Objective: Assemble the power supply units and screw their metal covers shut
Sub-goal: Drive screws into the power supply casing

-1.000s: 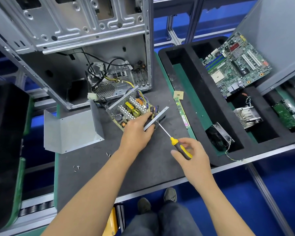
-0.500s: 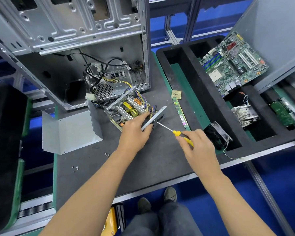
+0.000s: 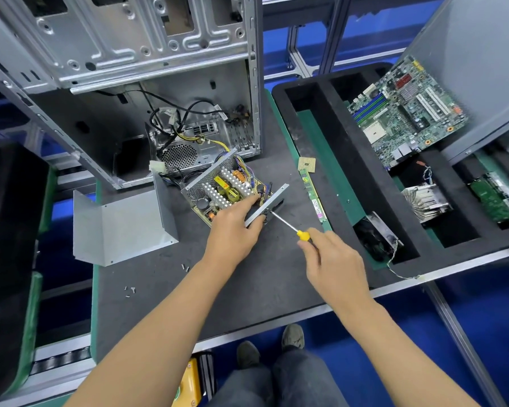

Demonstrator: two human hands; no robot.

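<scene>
Power supply unit lies open on the counter before the computer case, its metal cover off beside it. Left hand grips its end plate; right hand holds the screwdriver, tip at that plate. Likely driving a side screw; next, fit the cover using loose screws.

cover left of unit — case behind

left hand: grips open PSU
right hand: holds screwdriver, tip at PSU's side plate
cover: lies left of PSU
screws: loose on mat
</scene>
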